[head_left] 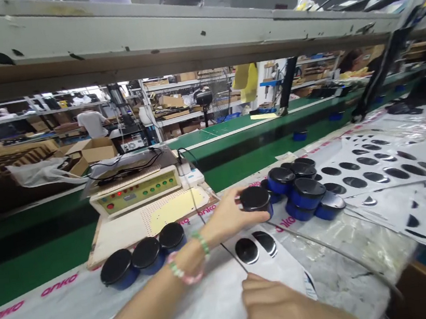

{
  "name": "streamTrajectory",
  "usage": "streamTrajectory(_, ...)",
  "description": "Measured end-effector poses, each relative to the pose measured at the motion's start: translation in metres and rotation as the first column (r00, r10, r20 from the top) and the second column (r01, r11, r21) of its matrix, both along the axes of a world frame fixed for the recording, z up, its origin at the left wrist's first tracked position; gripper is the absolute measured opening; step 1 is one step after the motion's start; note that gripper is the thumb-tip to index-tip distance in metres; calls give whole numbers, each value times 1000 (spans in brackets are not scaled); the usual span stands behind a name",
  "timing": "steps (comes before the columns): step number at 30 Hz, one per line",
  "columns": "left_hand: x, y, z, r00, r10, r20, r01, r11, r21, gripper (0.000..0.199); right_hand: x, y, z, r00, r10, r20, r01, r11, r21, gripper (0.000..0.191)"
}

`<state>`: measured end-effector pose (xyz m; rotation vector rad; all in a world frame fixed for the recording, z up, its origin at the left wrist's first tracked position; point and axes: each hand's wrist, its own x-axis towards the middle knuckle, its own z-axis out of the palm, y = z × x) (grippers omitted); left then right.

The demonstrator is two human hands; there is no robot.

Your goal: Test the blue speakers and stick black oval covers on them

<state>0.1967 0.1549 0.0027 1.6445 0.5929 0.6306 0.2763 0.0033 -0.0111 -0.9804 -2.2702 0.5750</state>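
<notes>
My left hand [231,212] reaches forward, thumb and fingers closed round the sides of a round blue container with a black top [255,199]. It is beside a cluster of similar blue-and-black containers [307,192], some stacked. Lower down, my right hand [279,302] is closed in a fist. A thin dark line [233,256], cable or rod, runs to its fingertips, and a dark piece shows under it; what it holds is mostly hidden. Between my hands lies a white sheet [284,254] with glossy black round stickers [247,250].
Three more containers [147,254] stand in a row at left, before a cream control box [134,190] with lit buttons. Sticker sheets [390,167] spread at right. A grey cable [339,253] crosses the bench. Behind runs a green conveyor [231,152]; a shelf beam [181,38] hangs overhead.
</notes>
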Motion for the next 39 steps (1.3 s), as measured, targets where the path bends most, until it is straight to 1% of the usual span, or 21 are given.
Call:
streamTrajectory(2, -52, -16, 18, 998, 23, 67, -17, 996, -83, 63, 11, -1, 21, 983, -83, -166, 92, 995, 48, 35)
streamTrajectory(4, -97, -41, 33, 978, 129, 165, -88, 967, -239, 54, 15, 6, 35, 965, -164, -207, 194, 972, 134, 25)
streamTrajectory(5, -114, -54, 37, 949, 225, 223, -134, 923, -361, 47, 13, 12, 38, 963, -183, -196, 217, 961, 171, 21)
streamTrajectory(7, -138, -81, 40, 857, 425, 291, -170, 766, -620, 40, 2, 23, 42, 976, -151, -156, 183, 958, 220, 21)
streamTrajectory(8, -146, -92, 38, 815, 498, 296, -159, 683, -713, 40, -7, 28, 43, 984, -119, -129, 146, 964, 224, 22)
streamTrajectory(10, -155, -110, 33, 772, 567, 288, -134, 588, -798, 49, -25, 34, 44, 996, -42, -79, 59, 971, 232, 22)
streamTrajectory(12, -160, -122, 27, 746, 599, 289, -140, 567, -812, 55, -41, 36, 47, 998, 30, -46, -18, 969, 247, 20)
streamTrajectory(15, -168, -131, 23, 726, 626, 285, -212, 598, -773, 50, -57, 35, 51, 996, 81, -35, -69, 964, 257, 19)
streamTrajectory(18, -176, -134, 23, 731, 634, 252, -305, 635, -710, 48, -65, 33, 55, 998, 59, -8, -55, 967, 250, 20)
streamTrajectory(21, -182, -134, 20, 738, 644, 202, -456, 697, -553, 55, -70, 30, 59, 997, 3, 78, -27, 953, 302, 23)
streamTrajectory(24, -183, -136, 14, 732, 659, 174, -618, 750, -238, 57, -75, 26, 61, 983, -79, 168, 0, 906, 424, 27)
streamTrajectory(27, -185, -138, 7, 723, 674, 149, -676, 736, -48, 63, -78, 24, 55, 977, -129, 172, 38, 892, 451, 29)
streamTrajectory(29, -190, -137, 4, 721, 681, 126, -691, 719, 71, 64, -78, 25, 46, 985, -117, 129, 57, 917, 395, 29)
streamTrajectory(30, -192, -136, 3, 731, 673, 116, -681, 708, 188, 65, -78, 26, 41, 989, -96, 114, 53, 941, 335, 27)
streamTrajectory(31, -195, -134, 2, 741, 663, 104, -652, 675, 345, 67, -77, 27, 35, 992, -75, 100, 47, 964, 262, 25)
streamTrajectory(32, -197, -133, 2, 745, 661, 93, -602, 605, 522, 68, -76, 29, 30, 994, -61, 89, 44, 983, 181, 21)
streamTrajectory(34, -198, -134, 4, 738, 669, 89, -447, 386, 807, 67, -74, 30, 20, 997, -58, 57, 54, 997, 61, 16)
streamTrajectory(36, -193, -142, 8, 718, 684, 133, -347, 186, 919, 62, -74, 29, 15, 998, -58, -6, 58, 997, 56, 19)
streamTrajectory(37, -190, -147, 10, 714, 680, 169, -346, 132, 929, 61, -75, 28, 13, 998, -50, -44, 53, 995, 82, 22)
streamTrajectory(38, -187, -153, 12, 721, 664, 196, -362, 120, 924, 63, -75, 26, 13, 996, -35, -77, 44, 993, 109, 24)
streamTrajectory(39, -185, -159, 13, 730, 650, 211, -395, 149, 907, 63, -76, 25, 13, 995, -26, -100, 38, 991, 125, 25)
